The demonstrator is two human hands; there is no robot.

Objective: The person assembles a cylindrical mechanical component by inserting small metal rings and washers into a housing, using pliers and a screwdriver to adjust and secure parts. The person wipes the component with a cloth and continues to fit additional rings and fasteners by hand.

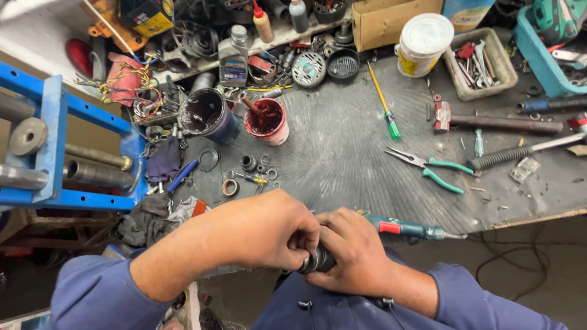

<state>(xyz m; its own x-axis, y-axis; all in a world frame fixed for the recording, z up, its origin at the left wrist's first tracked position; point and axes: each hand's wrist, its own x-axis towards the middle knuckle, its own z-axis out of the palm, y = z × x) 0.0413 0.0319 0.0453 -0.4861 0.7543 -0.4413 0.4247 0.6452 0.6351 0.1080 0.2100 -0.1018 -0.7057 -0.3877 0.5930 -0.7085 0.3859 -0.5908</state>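
Observation:
My left hand (pixel 263 229) and my right hand (pixel 351 250) are closed together around a small dark round metal part (pixel 318 261), held close to my chest over the near edge of the workbench (pixel 342 146). Most of the part is hidden by my fingers. A teal power tool (pixel 409 229) with a red switch lies on the bench edge just past my right hand. Both forearms wear blue sleeves.
Green-handled pliers (pixel 431 168), a green-tipped screwdriver (pixel 385 104), a red pot of grease (pixel 267 120), a dark can (pixel 208 115), a white tub (pixel 423 44), a tray of spanners (pixel 480 64) and loose rings (pixel 251 166) lie on the bench. A blue press frame (pixel 55 146) stands left.

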